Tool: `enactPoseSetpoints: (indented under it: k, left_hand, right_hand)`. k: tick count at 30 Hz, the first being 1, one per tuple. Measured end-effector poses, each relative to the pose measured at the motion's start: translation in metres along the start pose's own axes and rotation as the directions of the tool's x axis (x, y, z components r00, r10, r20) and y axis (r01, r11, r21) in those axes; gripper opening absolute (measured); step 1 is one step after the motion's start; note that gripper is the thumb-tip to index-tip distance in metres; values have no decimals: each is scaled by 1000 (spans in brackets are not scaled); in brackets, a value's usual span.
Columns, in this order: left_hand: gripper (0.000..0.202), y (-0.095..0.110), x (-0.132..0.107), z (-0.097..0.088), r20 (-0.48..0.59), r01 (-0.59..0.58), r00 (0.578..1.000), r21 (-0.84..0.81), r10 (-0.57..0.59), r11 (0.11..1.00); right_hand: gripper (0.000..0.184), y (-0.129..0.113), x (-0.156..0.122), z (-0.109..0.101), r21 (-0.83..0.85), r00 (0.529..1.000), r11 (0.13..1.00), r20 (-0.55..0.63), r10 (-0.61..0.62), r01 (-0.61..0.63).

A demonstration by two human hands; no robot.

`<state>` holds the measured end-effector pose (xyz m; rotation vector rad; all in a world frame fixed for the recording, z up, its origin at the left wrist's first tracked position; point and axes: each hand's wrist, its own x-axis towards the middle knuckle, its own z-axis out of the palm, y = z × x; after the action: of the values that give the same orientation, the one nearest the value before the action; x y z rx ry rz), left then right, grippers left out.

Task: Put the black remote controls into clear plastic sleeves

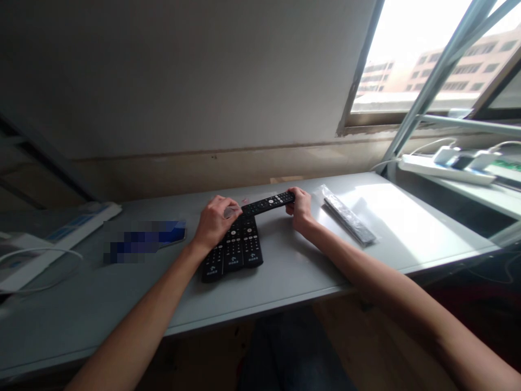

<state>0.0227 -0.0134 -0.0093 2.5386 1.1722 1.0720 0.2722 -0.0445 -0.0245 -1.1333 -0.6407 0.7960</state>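
Note:
My right hand (pixel 300 207) is closed around the right end of a black remote control (pixel 270 202), which is held slightly tilted above the table with its buttons up. At the remote's other end, my left hand (pixel 216 220) has its fingers pinched together on a bit of clear plastic film (pixel 233 211). Whether those fingers also touch the remote, I cannot tell. Below the left hand lie 3 more black remotes (pixel 233 255), side by side and face up, their far ends partly covered by the hand and the held remote.
A remote-shaped item in clear plastic wrap (pixel 350 220) lies right of my right hand. On the left are a blue-screened phone (pixel 173 233), partly blurred out, and a white power strip (pixel 87 228) with cables. Another power strip (pixel 445 168) sits at the far right, beside metal bars.

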Motion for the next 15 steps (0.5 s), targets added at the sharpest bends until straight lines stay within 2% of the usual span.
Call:
enactPoseSetpoints:
  k: [6, 10, 13, 15]
  left_hand:
    - [25, 1, 1, 3, 111, -92, 990, 22, 89, 995]
    - [24, 0, 0, 6, 132, -131, 984, 68, 121, 989]
    - [19, 1, 0, 4, 113, -126, 987, 138, 111, 982]
    - [14, 4, 0, 0, 96, -131, 989, 203, 113, 971]
  right_hand:
    - [15, -2, -5, 2, -17, 1000, 1000, 22, -19, 20]
    - [21, -2, -9, 4, -30, 997, 998, 42, -62, 63]
    - [24, -4, -20, 6, -58, 977, 985, 146, -155, 165]
    - [24, -7, -33, 10, -88, 935, 966, 284, -210, 244]
